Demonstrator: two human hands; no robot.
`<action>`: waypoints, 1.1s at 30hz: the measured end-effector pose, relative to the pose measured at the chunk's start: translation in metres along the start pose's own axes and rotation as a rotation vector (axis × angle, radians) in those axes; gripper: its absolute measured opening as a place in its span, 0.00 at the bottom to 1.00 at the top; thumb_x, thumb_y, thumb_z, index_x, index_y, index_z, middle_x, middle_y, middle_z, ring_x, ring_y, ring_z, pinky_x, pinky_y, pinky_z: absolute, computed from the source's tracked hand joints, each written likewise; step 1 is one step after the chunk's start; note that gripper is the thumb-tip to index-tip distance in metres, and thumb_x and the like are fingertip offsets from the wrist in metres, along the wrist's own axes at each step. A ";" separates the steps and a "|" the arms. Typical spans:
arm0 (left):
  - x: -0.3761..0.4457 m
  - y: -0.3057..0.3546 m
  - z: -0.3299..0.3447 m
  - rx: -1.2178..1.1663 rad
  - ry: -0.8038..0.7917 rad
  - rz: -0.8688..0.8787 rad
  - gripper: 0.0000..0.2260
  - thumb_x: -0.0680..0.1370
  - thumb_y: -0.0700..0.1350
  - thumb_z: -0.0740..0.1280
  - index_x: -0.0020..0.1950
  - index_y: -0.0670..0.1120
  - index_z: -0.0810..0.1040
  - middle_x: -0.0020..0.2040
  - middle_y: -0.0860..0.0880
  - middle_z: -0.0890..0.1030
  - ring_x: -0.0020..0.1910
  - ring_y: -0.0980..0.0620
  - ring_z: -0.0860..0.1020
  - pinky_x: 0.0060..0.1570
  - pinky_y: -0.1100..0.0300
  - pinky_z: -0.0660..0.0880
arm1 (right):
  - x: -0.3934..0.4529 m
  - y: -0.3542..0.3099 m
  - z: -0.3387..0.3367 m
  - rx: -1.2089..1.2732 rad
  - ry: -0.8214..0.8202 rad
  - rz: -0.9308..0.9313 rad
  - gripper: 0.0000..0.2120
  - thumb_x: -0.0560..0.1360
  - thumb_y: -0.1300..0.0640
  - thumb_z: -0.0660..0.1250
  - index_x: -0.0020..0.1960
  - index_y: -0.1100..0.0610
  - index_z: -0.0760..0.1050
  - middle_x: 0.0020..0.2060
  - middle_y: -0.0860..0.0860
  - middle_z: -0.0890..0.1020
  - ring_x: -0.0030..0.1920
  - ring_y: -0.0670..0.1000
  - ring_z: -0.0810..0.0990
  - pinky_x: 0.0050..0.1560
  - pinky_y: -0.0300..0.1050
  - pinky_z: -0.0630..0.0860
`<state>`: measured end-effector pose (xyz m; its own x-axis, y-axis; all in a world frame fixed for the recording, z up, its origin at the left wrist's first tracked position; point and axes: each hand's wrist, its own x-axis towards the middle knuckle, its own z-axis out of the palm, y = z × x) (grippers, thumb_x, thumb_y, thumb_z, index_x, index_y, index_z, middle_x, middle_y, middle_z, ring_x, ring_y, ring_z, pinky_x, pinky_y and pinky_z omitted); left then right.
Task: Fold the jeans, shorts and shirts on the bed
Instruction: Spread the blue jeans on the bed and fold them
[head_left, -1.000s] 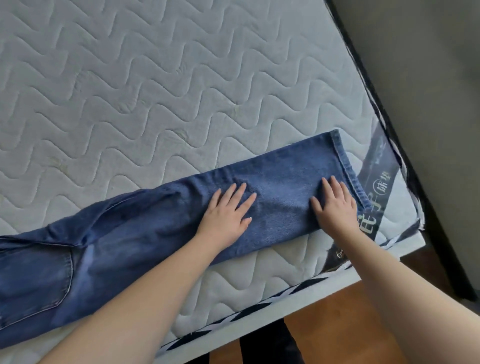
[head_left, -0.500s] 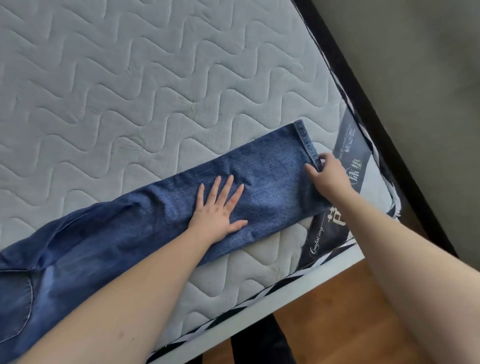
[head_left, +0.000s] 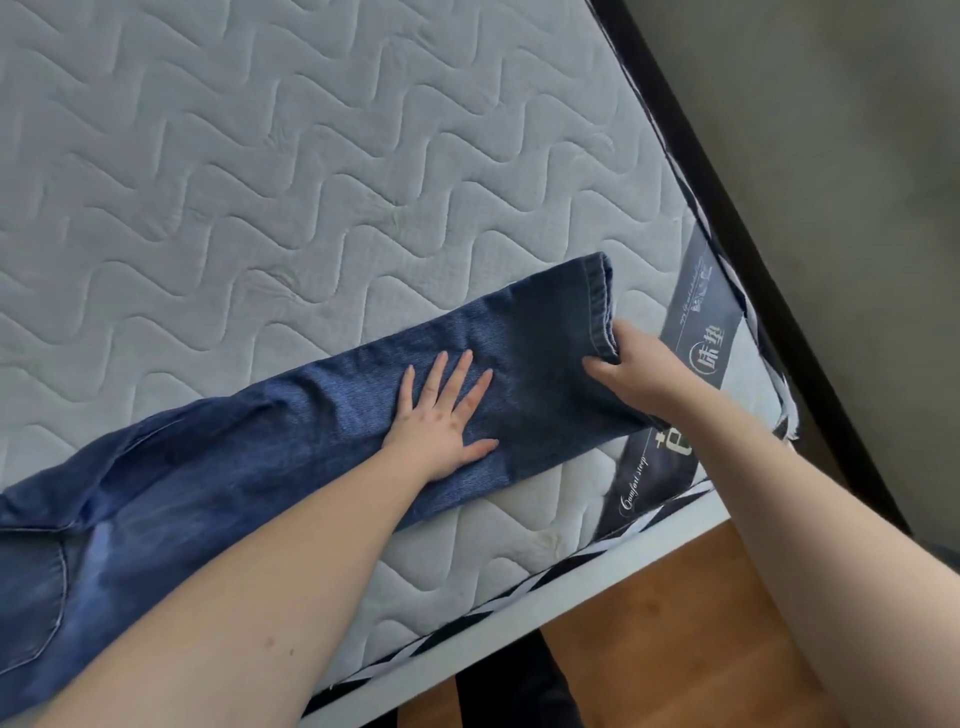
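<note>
Jeans (head_left: 291, 441): your left hand (head_left: 439, 415) flat mid-leg as anchor; right hand (head_left: 631, 369) pinches hem (head_left: 600, 306) near mattress label (head_left: 709, 332), ready for fold.

head camera looks steeply down, close over the mattress (head_left: 260, 182) corner.

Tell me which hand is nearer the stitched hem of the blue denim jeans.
Right. The right hand grips the stitched hem; the left hand presses flat mid-leg.

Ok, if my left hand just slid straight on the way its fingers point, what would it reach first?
More denim: the left hand lies flat on the jeans, fingers aimed up and slightly right. Beyond the leg's far edge there is only bare mattress, as far as the picture shows.
</note>
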<state>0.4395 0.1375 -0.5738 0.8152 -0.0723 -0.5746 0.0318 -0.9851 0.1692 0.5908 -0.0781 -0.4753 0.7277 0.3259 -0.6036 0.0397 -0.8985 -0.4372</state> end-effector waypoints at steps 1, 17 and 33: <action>0.000 0.000 -0.002 -0.006 -0.008 0.009 0.39 0.74 0.73 0.44 0.72 0.59 0.23 0.71 0.52 0.20 0.72 0.47 0.23 0.67 0.38 0.25 | -0.004 -0.006 0.002 -0.022 0.024 -0.003 0.12 0.77 0.53 0.64 0.56 0.57 0.69 0.49 0.56 0.80 0.48 0.58 0.77 0.47 0.50 0.73; -0.148 -0.136 -0.035 -0.320 0.528 -0.204 0.25 0.80 0.53 0.53 0.73 0.43 0.70 0.71 0.43 0.71 0.72 0.43 0.67 0.71 0.46 0.61 | -0.074 -0.174 0.082 0.015 0.045 -0.233 0.30 0.79 0.55 0.55 0.75 0.35 0.49 0.32 0.44 0.73 0.31 0.44 0.72 0.29 0.41 0.64; -0.282 -0.260 0.080 -0.239 0.385 -0.538 0.25 0.80 0.54 0.53 0.76 0.46 0.66 0.77 0.44 0.63 0.76 0.45 0.62 0.73 0.46 0.58 | -0.109 -0.326 0.250 -0.229 -0.060 -0.287 0.30 0.80 0.56 0.52 0.79 0.44 0.44 0.31 0.48 0.72 0.34 0.56 0.74 0.34 0.48 0.66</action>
<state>0.1548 0.4015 -0.5194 0.7964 0.5190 -0.3106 0.5779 -0.8044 0.1378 0.3268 0.2527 -0.4338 0.6233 0.5848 -0.5191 0.3934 -0.8082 -0.4382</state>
